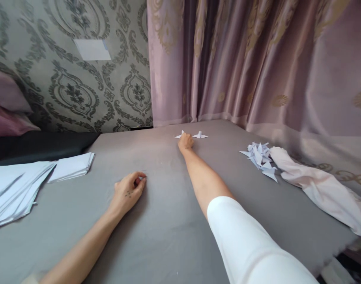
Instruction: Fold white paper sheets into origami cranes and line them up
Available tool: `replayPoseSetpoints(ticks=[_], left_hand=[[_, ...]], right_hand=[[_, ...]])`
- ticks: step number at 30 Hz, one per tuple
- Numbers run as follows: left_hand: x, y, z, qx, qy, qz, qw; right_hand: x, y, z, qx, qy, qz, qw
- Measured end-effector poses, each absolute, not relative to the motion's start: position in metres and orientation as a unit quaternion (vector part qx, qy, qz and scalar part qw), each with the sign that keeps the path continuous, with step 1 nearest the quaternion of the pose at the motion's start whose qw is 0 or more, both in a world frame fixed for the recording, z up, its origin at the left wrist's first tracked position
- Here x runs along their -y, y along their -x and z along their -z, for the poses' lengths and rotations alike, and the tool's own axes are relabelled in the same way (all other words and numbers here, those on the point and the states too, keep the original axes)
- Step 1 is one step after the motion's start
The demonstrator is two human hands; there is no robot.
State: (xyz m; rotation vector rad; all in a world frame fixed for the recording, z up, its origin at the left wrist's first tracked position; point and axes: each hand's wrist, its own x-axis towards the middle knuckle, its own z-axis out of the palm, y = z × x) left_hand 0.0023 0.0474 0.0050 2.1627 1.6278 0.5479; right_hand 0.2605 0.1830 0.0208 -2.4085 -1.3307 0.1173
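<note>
At the far side of the grey sheet [162, 221], my right hand [186, 142] reaches out at the end of a stretched arm. Its closed fingers are on a white folded paper crane [178, 137], which they mostly hide. Just right of it stands a second paper crane [200, 135] with its wings spread. Nearer and to the left, my left hand [128, 191] rests on the sheet with fingers curled and thumb and fingertips close together. Nothing shows in it.
Several folded paper pieces [259, 154] lie heaped at the right, beside a bunched pale cloth [313, 181]. Stacks of white paper [17, 189] and smaller paper pieces [72, 167] lie at the left, near a black cloth [44, 145]. Pink curtains [227, 59] hang behind.
</note>
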Motion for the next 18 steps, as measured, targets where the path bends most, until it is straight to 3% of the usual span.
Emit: replayPoseSetpoints(ticks=[18], left_hand=[[-0.04,-0.003,-0.01,-0.567,-0.783,-0.208,0.149]], right_hand=[[-0.016,-0.219,-0.032,0.726,0.672,-0.075,0.125]])
